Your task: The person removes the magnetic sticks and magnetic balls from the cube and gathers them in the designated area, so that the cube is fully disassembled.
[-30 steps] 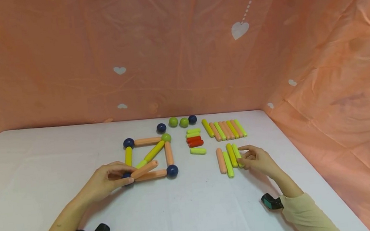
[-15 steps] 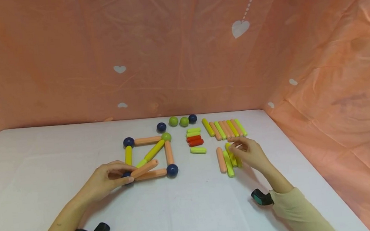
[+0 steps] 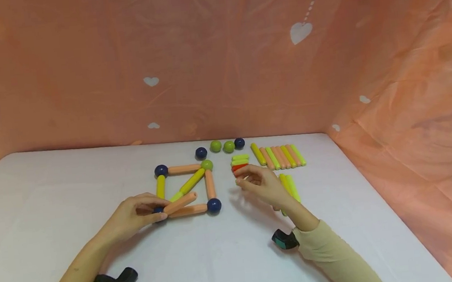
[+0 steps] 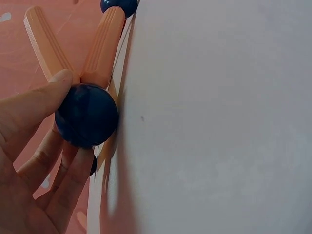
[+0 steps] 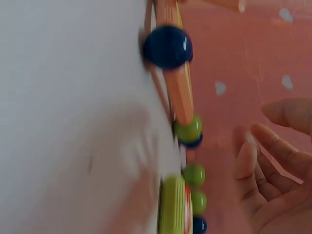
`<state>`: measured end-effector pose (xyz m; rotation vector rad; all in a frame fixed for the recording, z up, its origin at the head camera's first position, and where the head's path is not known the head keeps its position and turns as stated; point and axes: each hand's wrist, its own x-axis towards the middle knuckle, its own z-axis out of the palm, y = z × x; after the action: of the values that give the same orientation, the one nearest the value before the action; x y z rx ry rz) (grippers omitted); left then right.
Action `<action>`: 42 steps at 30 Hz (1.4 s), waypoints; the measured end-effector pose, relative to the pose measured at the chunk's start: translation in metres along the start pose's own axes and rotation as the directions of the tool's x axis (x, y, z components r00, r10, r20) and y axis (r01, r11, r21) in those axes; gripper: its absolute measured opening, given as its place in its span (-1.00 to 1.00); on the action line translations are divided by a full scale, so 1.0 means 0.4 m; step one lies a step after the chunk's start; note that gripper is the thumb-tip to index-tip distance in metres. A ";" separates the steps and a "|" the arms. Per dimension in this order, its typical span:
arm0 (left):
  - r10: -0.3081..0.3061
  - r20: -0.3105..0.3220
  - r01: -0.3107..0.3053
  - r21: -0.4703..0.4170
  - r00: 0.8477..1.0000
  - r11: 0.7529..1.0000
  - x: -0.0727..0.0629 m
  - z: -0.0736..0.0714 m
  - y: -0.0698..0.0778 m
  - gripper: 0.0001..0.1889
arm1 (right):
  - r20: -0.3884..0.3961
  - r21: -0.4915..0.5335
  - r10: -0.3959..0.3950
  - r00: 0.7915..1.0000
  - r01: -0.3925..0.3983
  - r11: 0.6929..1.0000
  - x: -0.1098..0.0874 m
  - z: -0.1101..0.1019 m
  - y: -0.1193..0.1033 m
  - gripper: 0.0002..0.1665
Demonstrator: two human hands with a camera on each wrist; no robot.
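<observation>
In the head view my left hand [image 3: 133, 217] is at the near left corner of a frame of sticks and balls. The left wrist view shows its thumb and fingers around a blue ball [image 4: 87, 116], the thumb also on the base of a raised orange stick [image 4: 45, 41]. Another orange stick [image 3: 192, 210] runs from that corner to a blue ball [image 3: 214, 206]. A yellow stick [image 3: 192, 181] slants to the green ball [image 3: 207, 165]. My right hand [image 3: 265, 188], fingers loosely bent and holding nothing, hovers by the short red stick [image 3: 238, 168], partly covering it.
Behind the frame sit loose blue and green balls [image 3: 216, 146]. At the back right lies a row of long sticks [image 3: 282, 157], with more yellow-green sticks [image 3: 291, 187] partly behind my right forearm. Short green sticks [image 3: 240, 159] lie beyond the red one. An orange cloth [image 3: 223, 68] hangs behind.
My right hand has left the near group of long sticks on the right and moved left towards the short sticks. My left hand keeps its hold at the frame's corner.
</observation>
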<state>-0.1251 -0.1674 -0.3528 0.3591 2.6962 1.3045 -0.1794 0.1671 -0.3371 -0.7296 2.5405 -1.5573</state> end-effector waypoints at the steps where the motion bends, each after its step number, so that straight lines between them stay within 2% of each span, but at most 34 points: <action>1: 0.003 -0.002 -0.003 0.003 1.000 1.000 0.001 0.000 0.001 -0.71 | 0.008 0.004 -0.011 1.000 0.011 1.000 0.006 0.010 -0.005 -0.68; 7: 0.019 -0.010 -0.019 0.021 1.000 1.000 0.002 0.001 0.006 -0.72 | 0.067 0.004 -0.057 0.996 0.057 0.998 0.038 0.067 -0.039 -0.67; 14: 0.009 -0.017 -0.009 0.009 1.000 1.000 0.001 0.002 0.008 -0.72 | 0.123 0.016 -0.063 0.990 0.062 0.998 0.057 0.114 -0.058 -0.69; 24: 0.020 -0.016 -0.020 -0.011 1.000 1.000 -0.001 0.000 0.008 -0.73 | 0.225 0.108 -0.083 0.971 0.060 0.992 0.066 0.161 -0.096 -0.70; 29: 0.026 -0.012 -0.026 -0.022 1.000 0.999 0.000 0.001 0.007 -0.73 | 0.246 0.072 -0.118 0.962 0.104 0.992 0.069 0.180 -0.100 -0.71; 33: 0.035 -0.013 -0.035 -0.017 0.999 0.999 0.001 0.003 0.008 -0.73 | 0.244 0.056 -0.118 0.963 0.108 0.993 0.065 0.185 -0.091 -0.74; 39: 0.004 -0.007 -0.004 -0.006 1.000 1.000 0.000 0.004 0.011 -0.73 | 0.239 -0.035 -0.069 0.969 0.080 0.996 0.053 0.179 -0.069 -0.76; 42: -0.013 -0.001 0.013 -0.006 1.000 1.000 -0.002 0.003 0.010 -0.73 | 0.226 -0.037 -0.046 0.973 0.056 0.998 0.046 0.172 -0.061 -0.75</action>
<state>-0.1235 -0.1640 -0.3504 0.3393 2.6905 1.3099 -0.1663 0.0933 -0.3459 -0.9261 2.4139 -1.3503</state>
